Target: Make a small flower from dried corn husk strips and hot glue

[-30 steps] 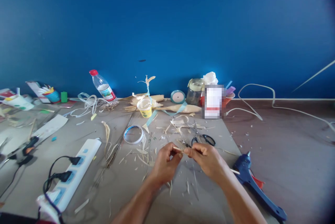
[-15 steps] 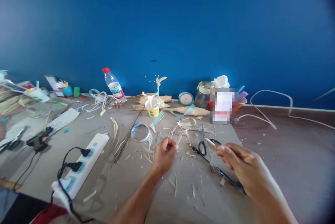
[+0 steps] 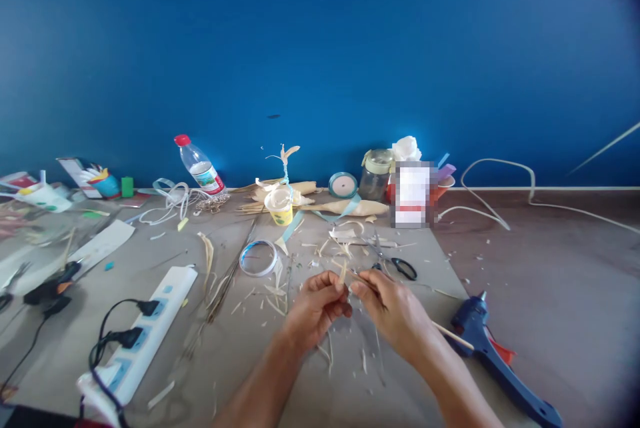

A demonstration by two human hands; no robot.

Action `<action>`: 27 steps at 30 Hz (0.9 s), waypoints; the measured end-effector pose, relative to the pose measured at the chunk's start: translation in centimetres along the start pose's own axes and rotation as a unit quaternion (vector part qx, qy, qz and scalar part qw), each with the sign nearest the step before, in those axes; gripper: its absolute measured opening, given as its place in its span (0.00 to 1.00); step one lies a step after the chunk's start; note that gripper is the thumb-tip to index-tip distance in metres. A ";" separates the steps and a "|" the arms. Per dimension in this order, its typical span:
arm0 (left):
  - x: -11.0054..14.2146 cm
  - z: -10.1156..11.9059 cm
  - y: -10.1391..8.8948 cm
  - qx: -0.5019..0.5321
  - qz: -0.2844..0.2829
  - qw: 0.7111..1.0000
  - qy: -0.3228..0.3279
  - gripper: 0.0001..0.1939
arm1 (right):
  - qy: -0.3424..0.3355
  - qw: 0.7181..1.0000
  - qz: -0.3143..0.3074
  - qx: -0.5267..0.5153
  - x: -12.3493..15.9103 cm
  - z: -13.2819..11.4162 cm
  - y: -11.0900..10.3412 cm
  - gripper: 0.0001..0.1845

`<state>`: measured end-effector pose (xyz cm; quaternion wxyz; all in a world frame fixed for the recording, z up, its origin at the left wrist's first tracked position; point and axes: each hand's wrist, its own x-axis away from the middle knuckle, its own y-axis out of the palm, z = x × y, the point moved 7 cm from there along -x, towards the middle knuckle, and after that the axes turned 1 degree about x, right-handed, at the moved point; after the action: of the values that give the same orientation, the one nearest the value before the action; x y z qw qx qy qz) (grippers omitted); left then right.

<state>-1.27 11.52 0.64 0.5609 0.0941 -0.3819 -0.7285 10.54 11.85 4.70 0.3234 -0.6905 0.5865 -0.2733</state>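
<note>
My left hand (image 3: 317,305) pinches a small pale strip of dried husk (image 3: 343,273) upright between thumb and fingers. Close beside it, my right hand (image 3: 393,308) is closed around a thin wooden stick (image 3: 453,336), whose rear end sticks out below the palm; its front tip is near the husk strip, and I cannot tell whether they touch. Black-handled scissors (image 3: 403,269) lie just beyond my right hand, partly covered by it. A blue glue gun (image 3: 500,355) rests to the right of my wrist. Husk scraps (image 3: 277,293) are scattered around both hands.
Behind the hands stand a yellow-white cup (image 3: 281,215) with a twisted husk stem and a glass jar (image 3: 376,176). A tape roll (image 3: 259,259) lies left of centre. At left are a power strip (image 3: 155,321), a leaning bottle (image 3: 203,171) and another glue gun (image 3: 53,285).
My right hand has moved left, close to my left hand, and now holds the stick near the husk strip. The view has shifted right, showing the blue glue gun.
</note>
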 end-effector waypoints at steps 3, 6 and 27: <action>-0.2 -0.2 -0.3 0.006 -0.006 1.000 -0.002 0.12 | 0.002 1.000 -0.006 0.013 0.1 -0.3 0.4 0.16; -0.5 -0.3 -0.6 -0.008 -0.009 1.000 0.002 0.12 | -0.008 0.999 0.020 0.032 0.0 -0.4 0.3 0.14; 0.9 5.3 -2.5 -0.701 0.223 0.591 0.331 0.12 | 0.131 0.923 0.248 0.263 -1.7 6.2 -3.8 0.24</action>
<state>-6.42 13.26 2.94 0.6864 -0.1818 0.4492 -0.5423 17.38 14.73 3.63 0.4712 -0.3710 0.6828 -0.4172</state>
